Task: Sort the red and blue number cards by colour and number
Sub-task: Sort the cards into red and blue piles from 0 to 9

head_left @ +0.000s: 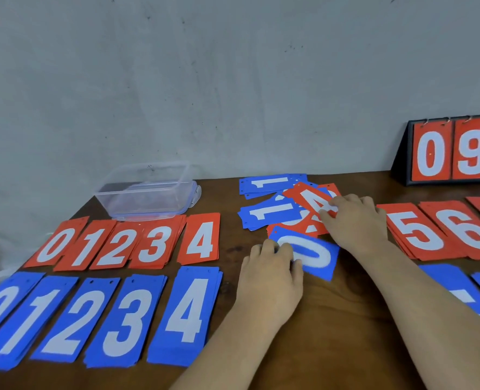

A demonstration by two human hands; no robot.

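A loose heap of mixed cards (272,212) lies at the table's middle back. My left hand (271,280) pinches a blue 0 card (315,257) at the heap's near edge. My right hand (354,220) pinches a red 4 card (309,199) on top of the heap. To the left, red stacks 0 to 4 (126,243) sit in a row, with blue stacks 0 to 4 (101,319) in front of them. On the right lie red stacks 5 (413,232), 6 (464,229) and more, with blue stacks (452,285) partly hidden by my right arm.
A transparent plastic box (148,192) stands at the back left of the brown table (331,319). A black flip scoreboard (455,153) showing red 0 and 9 stands at the back right. A grey wall rises behind the table.
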